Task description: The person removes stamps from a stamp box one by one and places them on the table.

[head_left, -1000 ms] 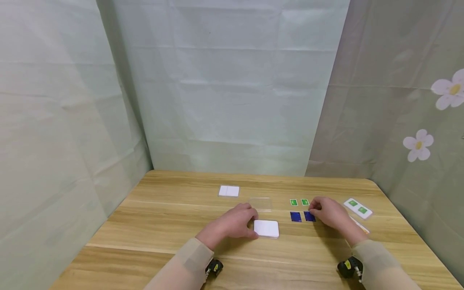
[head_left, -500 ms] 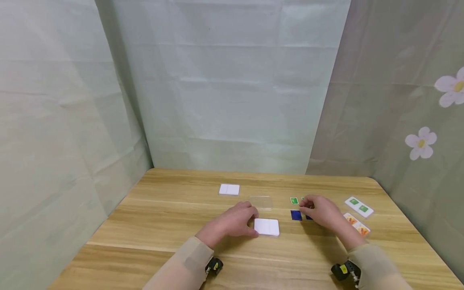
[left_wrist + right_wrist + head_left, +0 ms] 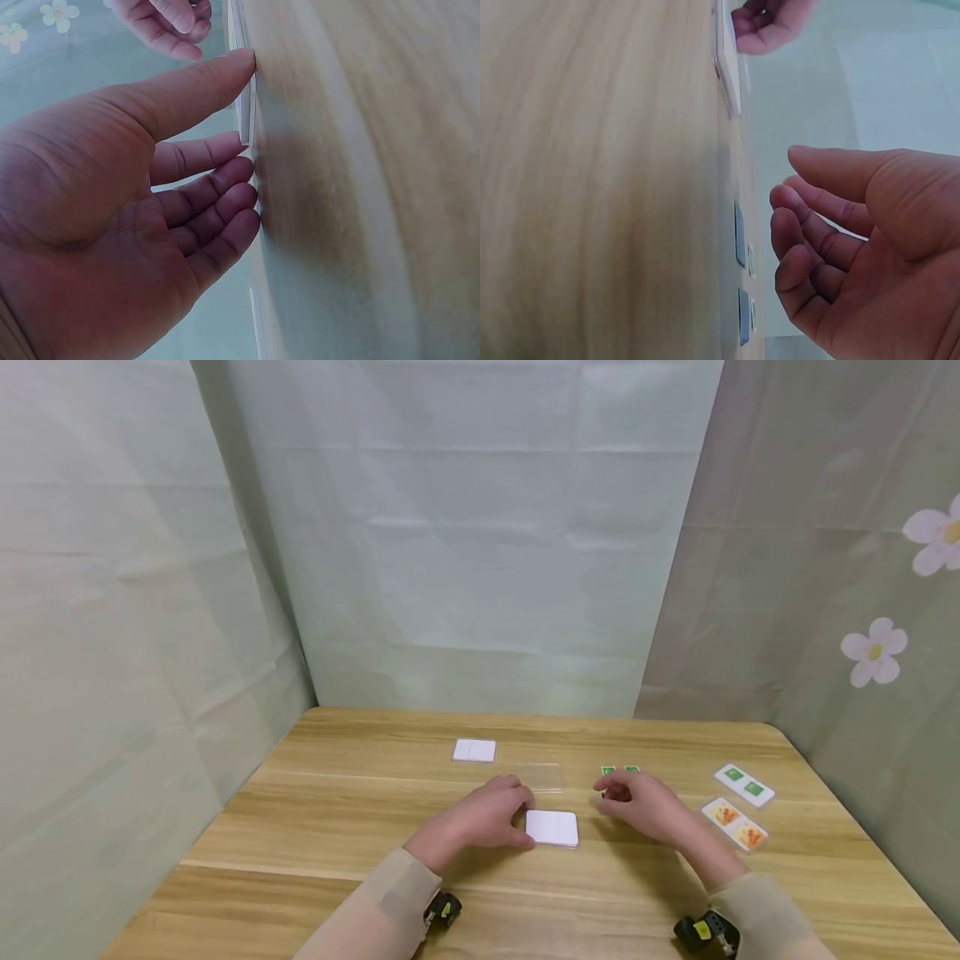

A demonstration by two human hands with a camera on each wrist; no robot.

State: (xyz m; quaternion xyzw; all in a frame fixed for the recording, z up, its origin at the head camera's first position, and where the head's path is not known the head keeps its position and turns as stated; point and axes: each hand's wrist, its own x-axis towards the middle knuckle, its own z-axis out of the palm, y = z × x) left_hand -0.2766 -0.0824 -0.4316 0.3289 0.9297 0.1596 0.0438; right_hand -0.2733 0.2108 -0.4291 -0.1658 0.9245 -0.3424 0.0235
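Observation:
A stack of white cards (image 3: 552, 828) lies in front of me on the wooden table. My left hand (image 3: 491, 814) spans its left end, thumb at the near corner and index fingertip at its edge; the other fingers rest on the table in the left wrist view. My right hand (image 3: 645, 806) hovers over small square tiles, fingers loosely bent, with nothing between thumb and fingers. Two dark blue tiles (image 3: 740, 234) show beneath it in the right wrist view, mostly hidden in the head view. Beyond them are two green tiles (image 3: 632, 769), partly covered by the fingers.
A clear plastic rectangle (image 3: 540, 777) lies behind the stack. Farther back is another white card (image 3: 474, 750). To the right lie a card with two green pictures (image 3: 745, 785) and one with two orange pictures (image 3: 735, 824). Fabric curtains (image 3: 480, 568) enclose the table (image 3: 360, 827).
My right hand has moved left across the blue tiles, uncovering the orange-pictured card and partly covering the green tiles. The left hand stays at the white stack.

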